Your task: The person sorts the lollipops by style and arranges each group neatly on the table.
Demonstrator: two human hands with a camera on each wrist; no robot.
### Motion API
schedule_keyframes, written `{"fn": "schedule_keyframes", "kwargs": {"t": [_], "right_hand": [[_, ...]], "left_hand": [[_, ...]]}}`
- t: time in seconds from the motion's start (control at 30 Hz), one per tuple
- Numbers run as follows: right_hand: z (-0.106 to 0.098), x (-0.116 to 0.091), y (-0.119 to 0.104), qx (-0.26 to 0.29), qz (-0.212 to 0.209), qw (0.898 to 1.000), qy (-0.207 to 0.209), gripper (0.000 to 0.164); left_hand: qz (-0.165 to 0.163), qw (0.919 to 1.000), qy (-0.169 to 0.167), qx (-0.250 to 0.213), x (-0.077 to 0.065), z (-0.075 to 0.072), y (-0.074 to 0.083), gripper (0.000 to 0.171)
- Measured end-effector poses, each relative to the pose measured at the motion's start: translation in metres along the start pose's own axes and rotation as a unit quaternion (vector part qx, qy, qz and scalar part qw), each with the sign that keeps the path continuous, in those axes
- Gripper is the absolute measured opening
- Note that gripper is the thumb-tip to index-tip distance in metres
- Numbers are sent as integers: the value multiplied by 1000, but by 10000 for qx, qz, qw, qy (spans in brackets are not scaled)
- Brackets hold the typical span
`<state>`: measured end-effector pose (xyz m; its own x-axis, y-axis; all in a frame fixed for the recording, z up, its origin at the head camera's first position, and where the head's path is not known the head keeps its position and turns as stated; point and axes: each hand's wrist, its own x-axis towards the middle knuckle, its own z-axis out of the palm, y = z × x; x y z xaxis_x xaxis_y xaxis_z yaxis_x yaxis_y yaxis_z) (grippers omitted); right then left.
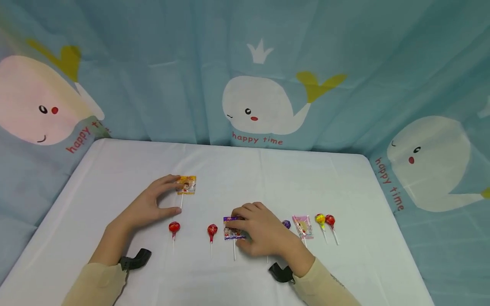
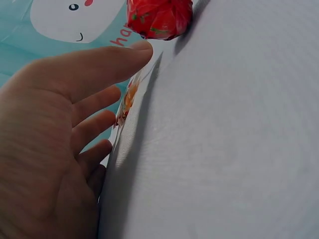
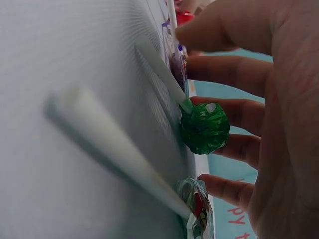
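My left hand (image 1: 149, 204) reaches over the table at left, fingertips at the edge of a lollipop in an orange flat wrapper (image 1: 187, 185). Its thumb lies near that lollipop's stick, apart from the fingers. A red lollipop (image 2: 159, 19) appears close above the thumb in the left wrist view. My right hand (image 1: 264, 229) hovers over a lollipop in a purple flat wrapper (image 1: 232, 233), its index finger over the wrapper and thumb beside it. Under this hand, the right wrist view shows a green lollipop (image 3: 204, 127) and a lollipop in a shiny flat wrapper (image 3: 197, 204).
Another red lollipop (image 1: 212, 230) lies between the hands. To the right lie a purple lollipop (image 1: 286, 223), a pink-wrapped lollipop (image 1: 303, 226), a yellow lollipop (image 1: 320, 219) and a red one (image 1: 330, 220). Whale-print curtains (image 1: 172, 85) surround the white table (image 1: 344, 182).
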<state>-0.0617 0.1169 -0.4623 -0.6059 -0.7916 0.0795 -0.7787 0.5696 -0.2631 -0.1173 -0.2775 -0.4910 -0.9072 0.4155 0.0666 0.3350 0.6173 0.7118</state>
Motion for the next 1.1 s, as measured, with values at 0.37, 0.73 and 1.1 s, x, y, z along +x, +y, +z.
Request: {"fn": "schedule_keyframes", "kwargs": {"t": [0.37,0.73,1.1], "right_hand": [[1,0,-5,-71,41,9999,-139,82],[-3,-3,-12,-90,114,9996,-229,93],[-1,-3,-11,-180,76,9997,-111,84]], "left_hand": [[164,9997,147,89,-4,2,-4,66],[48,9996,111,260,-3,3,-4,67],[82,9994,155,282,-3,6,-4,66]]}}
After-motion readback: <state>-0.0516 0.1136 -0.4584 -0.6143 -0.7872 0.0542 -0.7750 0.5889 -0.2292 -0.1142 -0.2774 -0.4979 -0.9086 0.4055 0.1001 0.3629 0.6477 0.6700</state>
